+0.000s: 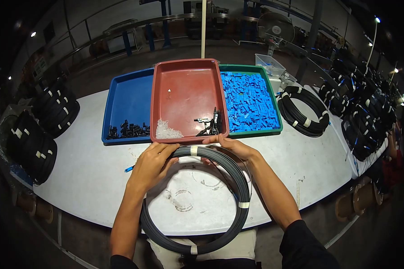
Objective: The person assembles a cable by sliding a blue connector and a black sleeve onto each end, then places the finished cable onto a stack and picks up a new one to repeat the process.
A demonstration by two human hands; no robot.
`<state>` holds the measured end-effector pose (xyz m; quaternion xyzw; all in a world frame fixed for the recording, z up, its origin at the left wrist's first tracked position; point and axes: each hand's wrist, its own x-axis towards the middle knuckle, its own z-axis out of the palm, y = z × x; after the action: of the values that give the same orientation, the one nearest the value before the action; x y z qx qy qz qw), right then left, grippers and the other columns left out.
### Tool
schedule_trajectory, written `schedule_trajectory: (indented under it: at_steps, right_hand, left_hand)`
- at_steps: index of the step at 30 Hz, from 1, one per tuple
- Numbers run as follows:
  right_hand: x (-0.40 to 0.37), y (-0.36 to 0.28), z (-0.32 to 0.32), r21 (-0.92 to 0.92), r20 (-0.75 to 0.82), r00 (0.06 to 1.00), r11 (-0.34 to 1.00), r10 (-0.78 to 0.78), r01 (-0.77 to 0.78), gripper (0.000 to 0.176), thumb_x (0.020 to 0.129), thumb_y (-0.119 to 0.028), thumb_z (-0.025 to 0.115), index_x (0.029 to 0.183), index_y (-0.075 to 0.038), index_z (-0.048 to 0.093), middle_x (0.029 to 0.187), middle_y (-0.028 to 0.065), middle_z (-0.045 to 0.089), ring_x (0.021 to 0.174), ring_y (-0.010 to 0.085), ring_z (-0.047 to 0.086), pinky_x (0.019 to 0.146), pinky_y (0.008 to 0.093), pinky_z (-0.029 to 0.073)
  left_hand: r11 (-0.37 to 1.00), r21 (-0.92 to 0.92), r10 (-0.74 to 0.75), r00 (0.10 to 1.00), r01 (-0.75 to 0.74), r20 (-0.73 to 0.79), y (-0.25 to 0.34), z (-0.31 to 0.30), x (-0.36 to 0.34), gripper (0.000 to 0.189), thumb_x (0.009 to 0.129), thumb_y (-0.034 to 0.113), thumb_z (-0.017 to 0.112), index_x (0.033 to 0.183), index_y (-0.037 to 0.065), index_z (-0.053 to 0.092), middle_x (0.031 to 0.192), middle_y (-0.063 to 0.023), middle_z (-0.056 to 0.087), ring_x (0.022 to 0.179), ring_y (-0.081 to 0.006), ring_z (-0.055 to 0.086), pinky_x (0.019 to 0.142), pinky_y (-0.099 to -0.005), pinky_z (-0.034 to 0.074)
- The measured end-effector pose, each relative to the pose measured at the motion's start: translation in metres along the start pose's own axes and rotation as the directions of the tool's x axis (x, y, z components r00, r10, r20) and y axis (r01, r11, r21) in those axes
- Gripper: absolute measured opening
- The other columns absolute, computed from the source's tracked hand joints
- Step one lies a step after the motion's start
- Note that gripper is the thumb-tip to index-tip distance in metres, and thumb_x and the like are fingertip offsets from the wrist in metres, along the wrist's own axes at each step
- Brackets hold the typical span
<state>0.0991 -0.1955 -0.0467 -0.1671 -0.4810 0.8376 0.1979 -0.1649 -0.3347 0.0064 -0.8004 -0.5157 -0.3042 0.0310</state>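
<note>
A coil of black cable (243, 181), bound with pale tape pieces, stands tilted at the table's near edge. My left hand (154, 160) is closed round its upper left part. At the upper right of the coil is my right hand (229, 147), its thumb and fingers around the cable. A blue connector (129, 169) lies on the table left of my left hand. Just beyond my hands, a red tray (188, 96) holds small clear pieces (167, 130) and black parts (214, 123).
Left of the red tray, a blue tray (132, 101) holds black parts. A green tray (275, 121) holds many blue pieces (249, 101). Another cable coil (303, 112) lies on the white table (300, 170) at the right. Stacked coils (56, 110) stand at the left, more (368, 112) far right.
</note>
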Motion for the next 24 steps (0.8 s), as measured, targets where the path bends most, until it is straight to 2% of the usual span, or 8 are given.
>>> schedule_trajectory:
  at_steps: [2, 4, 6, 8, 9, 12, 16, 24]
  right_hand:
    - [-0.006, 0.000, 0.001, 0.001, -0.015, 0.999, 0.999, 0.037, -0.037, 0.066, 0.102, -0.059, 0.038, 0.139, -0.005, 0.044, 0.102, 0.0236, 0.069, 0.097, 0.0307, 0.072, 0.079, 0.0388, 0.064]
    - [-0.009, 0.001, -0.006, 0.035, 0.187, 0.972, 0.988, 0.143, -0.152, 0.064, 0.102, -0.059, 0.041, 0.138, -0.006, 0.046, 0.103, 0.0227, 0.068, 0.094, 0.0297, 0.072, 0.076, 0.0394, 0.064]
    - [-0.006, 0.005, -0.012, -0.013, 0.146, 0.984, 0.995, 0.104, -0.103, 0.059, 0.105, -0.054, 0.040, 0.135, -0.004, 0.048, 0.100, 0.0167, 0.067, 0.089, 0.0233, 0.070, 0.071, 0.0333, 0.062]
    - [0.000, 0.005, -0.010, -0.460, -0.284, 0.958, 0.883, -0.045, -0.095, 0.046, 0.109, -0.044, 0.044, 0.129, -0.003, 0.052, 0.096, 0.0088, 0.065, 0.081, 0.0151, 0.065, 0.067, 0.0268, 0.056]
    - [0.001, 0.006, -0.011, -0.503, -0.341, 0.931, 0.862, -0.131, -0.063, 0.034, 0.109, -0.033, 0.048, 0.120, -0.003, 0.057, 0.093, 0.0046, 0.064, 0.078, 0.0100, 0.060, 0.064, 0.0249, 0.051]
    - [-0.007, -0.001, -0.023, -0.599, -0.276, 0.939, 0.801, -0.207, 0.000, 0.027, 0.108, -0.029, 0.052, 0.114, -0.003, 0.060, 0.092, 0.0038, 0.063, 0.075, 0.0088, 0.057, 0.062, 0.0253, 0.049]
    - [-0.040, -0.010, 0.001, -0.579, -0.297, 0.952, 0.807, -0.074, -0.118, 0.020, 0.106, -0.021, 0.055, 0.114, -0.004, 0.062, 0.089, 0.0010, 0.063, 0.076, 0.0080, 0.055, 0.063, 0.0248, 0.047]
    - [-0.083, 0.015, 0.020, -0.624, -0.353, 0.926, 0.772, -0.136, -0.125, 0.028, 0.103, -0.014, 0.059, 0.129, -0.001, 0.061, 0.102, 0.0018, 0.065, 0.089, 0.0087, 0.057, 0.084, 0.0259, 0.049]
  left_hand:
    - [1.000, -0.003, -0.008, 1.000, 0.008, 0.000, -0.002, 0.003, -0.001, 0.038, 0.086, 0.011, 0.076, 0.121, 0.000, 0.067, 0.110, -0.0170, 0.070, 0.104, -0.0350, 0.065, 0.090, -0.0421, 0.053]
    - [0.999, -0.012, -0.033, 0.999, 0.033, 0.020, -0.004, 0.005, -0.001, 0.038, 0.086, 0.012, 0.076, 0.120, 0.000, 0.068, 0.109, -0.0172, 0.071, 0.103, -0.0350, 0.066, 0.090, -0.0422, 0.053]
    - [0.999, -0.021, -0.041, 0.999, 0.041, 0.024, -0.003, 0.006, 0.000, 0.037, 0.086, 0.012, 0.076, 0.120, 0.000, 0.068, 0.108, -0.0173, 0.071, 0.102, -0.0350, 0.066, 0.089, -0.0420, 0.053]
    - [0.998, -0.029, -0.050, 0.998, 0.051, 0.033, -0.004, 0.007, -0.001, 0.037, 0.086, 0.013, 0.076, 0.119, 0.000, 0.068, 0.107, -0.0175, 0.071, 0.102, -0.0350, 0.066, 0.088, -0.0418, 0.053]
    - [0.997, -0.031, -0.071, 0.996, 0.073, 0.053, -0.006, 0.009, -0.001, 0.037, 0.087, 0.016, 0.075, 0.120, 0.001, 0.068, 0.107, -0.0162, 0.071, 0.100, -0.0338, 0.065, 0.088, -0.0421, 0.053]
    - [0.994, -0.026, -0.106, 0.989, 0.109, 0.100, -0.013, 0.018, -0.003, 0.036, 0.088, 0.019, 0.074, 0.119, 0.002, 0.069, 0.105, -0.0152, 0.072, 0.098, -0.0328, 0.065, 0.087, -0.0425, 0.052]
    - [0.987, -0.030, -0.151, 0.968, 0.160, 0.203, -0.024, 0.028, -0.006, 0.037, 0.088, 0.021, 0.074, 0.119, 0.002, 0.070, 0.106, -0.0166, 0.070, 0.102, -0.0351, 0.065, 0.092, -0.0435, 0.051]
    - [0.975, -0.067, -0.191, 0.957, 0.210, 0.218, -0.029, 0.025, -0.013, 0.039, 0.087, 0.023, 0.074, 0.121, 0.003, 0.071, 0.112, -0.0167, 0.064, 0.111, -0.0349, 0.060, 0.098, -0.0422, 0.047]
